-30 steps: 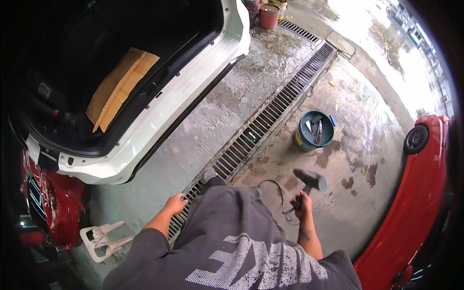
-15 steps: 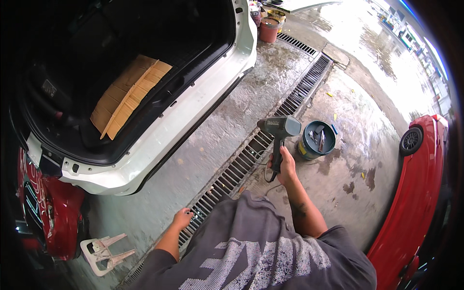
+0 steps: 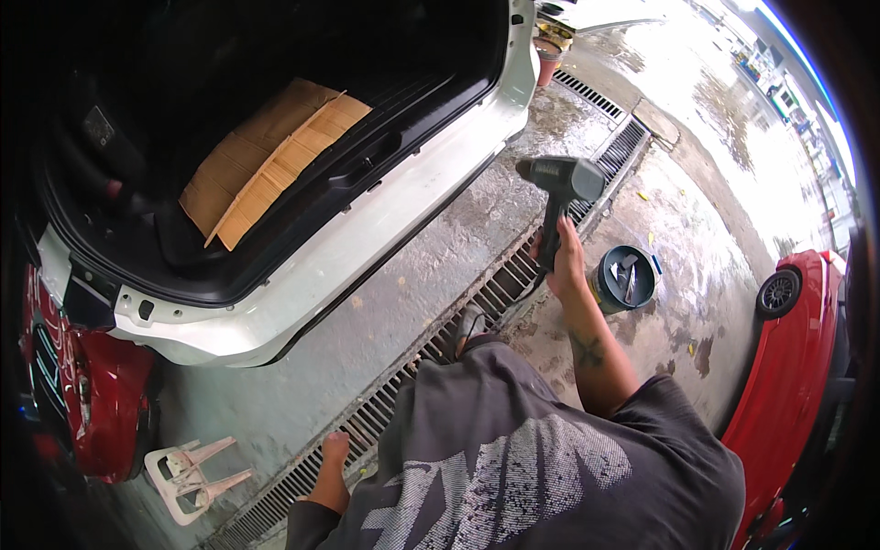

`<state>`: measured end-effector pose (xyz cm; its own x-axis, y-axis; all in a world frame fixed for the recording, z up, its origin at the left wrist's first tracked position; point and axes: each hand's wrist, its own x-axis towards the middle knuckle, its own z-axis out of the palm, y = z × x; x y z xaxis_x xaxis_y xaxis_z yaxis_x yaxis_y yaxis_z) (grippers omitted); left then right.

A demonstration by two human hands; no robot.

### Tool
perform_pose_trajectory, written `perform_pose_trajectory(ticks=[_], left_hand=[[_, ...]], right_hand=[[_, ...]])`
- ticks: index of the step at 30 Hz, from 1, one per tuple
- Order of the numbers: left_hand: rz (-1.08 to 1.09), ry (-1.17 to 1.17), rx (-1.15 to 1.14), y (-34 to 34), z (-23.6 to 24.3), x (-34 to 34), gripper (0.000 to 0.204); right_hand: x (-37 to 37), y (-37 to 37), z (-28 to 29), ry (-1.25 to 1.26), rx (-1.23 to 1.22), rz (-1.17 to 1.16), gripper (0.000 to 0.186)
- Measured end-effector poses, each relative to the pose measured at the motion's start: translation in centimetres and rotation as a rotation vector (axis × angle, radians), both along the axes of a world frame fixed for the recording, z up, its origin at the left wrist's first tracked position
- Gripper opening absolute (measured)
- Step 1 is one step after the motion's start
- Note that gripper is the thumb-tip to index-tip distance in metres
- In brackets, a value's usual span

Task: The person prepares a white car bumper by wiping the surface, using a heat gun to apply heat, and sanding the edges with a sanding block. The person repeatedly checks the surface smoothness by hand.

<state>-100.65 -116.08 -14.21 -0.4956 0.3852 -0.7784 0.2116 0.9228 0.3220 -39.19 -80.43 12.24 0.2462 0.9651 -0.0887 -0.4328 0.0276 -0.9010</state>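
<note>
My right hand (image 3: 567, 260) is wrapped round the handle of a dark heat gun (image 3: 566, 177), raised over the floor drain. The gun's nozzle points left, toward the rear of a white car (image 3: 435, 188) whose back is open. My left hand (image 3: 335, 449) hangs low beside my body, above the drain grate, and its fingers are hidden. Inside the car's dark load space lies a folded piece of brown cardboard (image 3: 275, 160). To the right of my right forearm stands a dark bucket (image 3: 600, 291) with several flat tools or scraps in it.
A long metal drain grate (image 3: 383, 396) runs diagonally across the wet concrete. At the lower left are a pale plastic stool (image 3: 174, 481), tipped over, and a damaged red bumper (image 3: 115, 403). A red car (image 3: 788, 367) stands at the right. Tubs (image 3: 548, 60) sit beyond the white car.
My right hand has lifted the heat gun up and away from my body. My left hand has dropped lower. The view has shifted nearer the white car, and a shoe now shows on the grate.
</note>
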Motion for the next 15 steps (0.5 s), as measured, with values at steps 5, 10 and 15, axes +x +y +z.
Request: perform_pose_trajectory(ticks=[5, 10, 15], left_hand=[[-0.038, -0.186, 0.417, 1.1, -4.5, -1.8, 0.030], [-1.089, 0.570, 0.493, 6.2, -5.9, -1.6, 0.024], [0.180, 0.792, 0.486, 22.0, 0.0, -0.5, 0.041]], right_hand=[[-2.5, 9.8, -0.6, 0.014, -0.077, -0.010, 0.031], [-1.9, 15.8, -2.0, -0.012, -0.158, -0.007, 0.031], [-0.1, 20.0, -0.5, -0.024, -0.225, 0.005, 0.031]])
